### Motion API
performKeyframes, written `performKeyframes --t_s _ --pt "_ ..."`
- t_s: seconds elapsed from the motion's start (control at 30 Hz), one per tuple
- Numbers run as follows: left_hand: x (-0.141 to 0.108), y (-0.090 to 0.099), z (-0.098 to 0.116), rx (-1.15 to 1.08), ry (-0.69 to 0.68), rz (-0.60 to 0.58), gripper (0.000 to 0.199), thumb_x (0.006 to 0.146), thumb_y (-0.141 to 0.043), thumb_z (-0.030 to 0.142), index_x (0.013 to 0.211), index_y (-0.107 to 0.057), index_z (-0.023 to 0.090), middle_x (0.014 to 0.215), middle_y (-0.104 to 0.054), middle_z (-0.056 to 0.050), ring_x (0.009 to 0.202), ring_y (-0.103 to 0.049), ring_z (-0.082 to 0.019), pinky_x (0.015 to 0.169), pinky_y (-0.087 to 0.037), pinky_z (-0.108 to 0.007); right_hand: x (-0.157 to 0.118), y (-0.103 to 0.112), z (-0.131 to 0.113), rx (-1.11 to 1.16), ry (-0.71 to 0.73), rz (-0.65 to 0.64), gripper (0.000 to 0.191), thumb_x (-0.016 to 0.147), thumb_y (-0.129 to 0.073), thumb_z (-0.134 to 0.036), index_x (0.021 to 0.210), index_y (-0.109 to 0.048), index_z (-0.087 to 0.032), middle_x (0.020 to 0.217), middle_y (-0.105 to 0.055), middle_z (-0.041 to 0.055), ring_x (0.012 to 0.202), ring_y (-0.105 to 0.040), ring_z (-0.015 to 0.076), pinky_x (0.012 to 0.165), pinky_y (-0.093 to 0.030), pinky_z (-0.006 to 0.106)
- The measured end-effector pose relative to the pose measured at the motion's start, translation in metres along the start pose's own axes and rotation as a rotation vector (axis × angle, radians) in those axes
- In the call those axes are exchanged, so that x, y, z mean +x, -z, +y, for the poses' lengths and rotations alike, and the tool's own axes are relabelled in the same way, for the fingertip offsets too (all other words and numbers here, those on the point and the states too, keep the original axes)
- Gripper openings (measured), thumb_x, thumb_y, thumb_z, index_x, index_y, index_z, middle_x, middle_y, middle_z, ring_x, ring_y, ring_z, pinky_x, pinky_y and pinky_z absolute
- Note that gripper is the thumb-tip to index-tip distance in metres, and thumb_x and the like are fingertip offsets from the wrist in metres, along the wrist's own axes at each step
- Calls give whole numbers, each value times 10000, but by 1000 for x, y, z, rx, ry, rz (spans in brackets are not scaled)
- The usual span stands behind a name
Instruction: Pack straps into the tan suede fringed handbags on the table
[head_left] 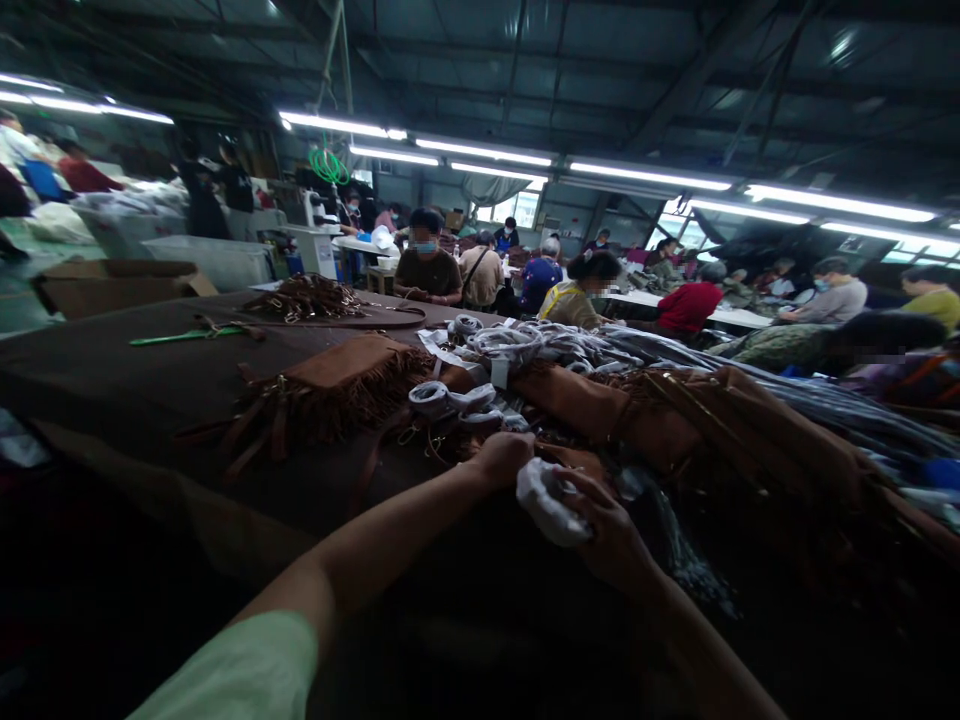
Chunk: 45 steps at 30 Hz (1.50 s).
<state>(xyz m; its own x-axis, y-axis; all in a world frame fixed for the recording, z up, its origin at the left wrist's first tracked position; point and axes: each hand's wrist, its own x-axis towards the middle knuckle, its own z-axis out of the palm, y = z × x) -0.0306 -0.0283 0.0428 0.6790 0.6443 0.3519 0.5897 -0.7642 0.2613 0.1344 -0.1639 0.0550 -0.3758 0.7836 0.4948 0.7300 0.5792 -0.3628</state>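
Observation:
My left hand (501, 459) is curled at the upper edge of a crumpled white wad (549, 503), which may be paper or cloth, with tan material just beyond it. My right hand (609, 532) grips the wad from the lower right. Tan suede fringed bags (337, 385) lie on the dark brown table (112, 370), and more tan bags (570, 400) are heaped to the right. White-wrapped straps (450, 398) lie coiled near my left hand. Farther off sits a tangle of brown chain straps (307, 298), with a green-handled tool (187, 336) to its left.
Several masked co-workers (427, 258) sit at tables beyond the far table edge. Large white bins (206, 262) and a cardboard box (112, 285) stand at the back left. A dark heap of plastic-wrapped goods (817, 420) extends along the right side.

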Motion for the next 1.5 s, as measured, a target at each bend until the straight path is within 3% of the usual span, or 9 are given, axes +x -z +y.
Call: performKeyframes --t_s 0.13,0.4,0.6,0.77,0.97,1.17,1.27,1.37,1.5 --pt "15 17 -5 -53 67 34 236 873 -456 228 982 -636 121 834 -674 -112 767 -639 -206 701 -459 -288 -17 -7 7 17 14 -246 475 697 -448 -48 1115 -606 -210 1334 -507 103 1196 -497 231 969 -433 386" --pt "0 29 -1 57 -317 2 224 874 -439 166 976 -637 183 935 -644 -71 878 -598 -191 746 -439 -267 -3 -30 35 -383 -369 -61 329 785 -401 -55 1035 -604 -124 1059 -629 166 1024 -596 243 895 -458 350" --pt "-13 37 -6 -31 -189 -55 229 873 -451 224 1008 -633 192 1010 -627 -67 929 -592 -189 821 -444 -278 3 -45 36 -225 -231 -158 331 804 -433 -124 1098 -582 -146 1089 -621 131 995 -596 228 853 -453 312" --pt "-35 32 -6 81 -100 -273 523 657 -668 293 1154 -553 182 1117 -577 -105 1015 -565 -259 827 -474 -334 -26 -42 55 -156 -175 -99 310 702 -446 -74 961 -591 -163 988 -614 97 899 -589 204 766 -449 293" --pt "-36 10 9 237 47 -141 237 760 -520 135 986 -583 106 986 -615 -153 926 -607 -259 766 -497 -357 -33 -32 55 -74 -123 -14 63 719 -496 -152 765 -518 -190 771 -557 33 713 -539 168 634 -395 262" --pt "-13 29 8 191 215 -41 269 843 -373 86 993 -597 94 895 -661 -147 833 -660 -235 702 -506 -315 -29 -25 49 -28 -125 -136 253 685 -472 -101 904 -583 -164 912 -619 84 813 -583 186 687 -434 266" --pt "-8 37 6 164 188 -51 254 804 -422 97 944 -633 119 867 -676 -132 832 -661 -246 720 -505 -326 -23 -29 51 -127 -238 -93 323 698 -455 -100 980 -605 -142 921 -643 102 851 -605 212 729 -454 297" --pt "-10 39 5 143 82 -43 260 794 -434 119 942 -646 140 900 -680 -118 827 -654 -237 713 -501 -322 -8 -39 53 -227 -398 80 257 735 -461 -119 929 -631 -127 881 -659 117 858 -616 240 749 -470 329" --pt "-17 40 2 133 -7 -58 254 772 -452 113 913 -660 150 935 -676 -98 857 -635 -214 732 -486 -292 18 -53 49 -146 -372 180 240 873 -521 -270 1078 -608 -182 1113 -613 96 1004 -576 219 873 -468 385"
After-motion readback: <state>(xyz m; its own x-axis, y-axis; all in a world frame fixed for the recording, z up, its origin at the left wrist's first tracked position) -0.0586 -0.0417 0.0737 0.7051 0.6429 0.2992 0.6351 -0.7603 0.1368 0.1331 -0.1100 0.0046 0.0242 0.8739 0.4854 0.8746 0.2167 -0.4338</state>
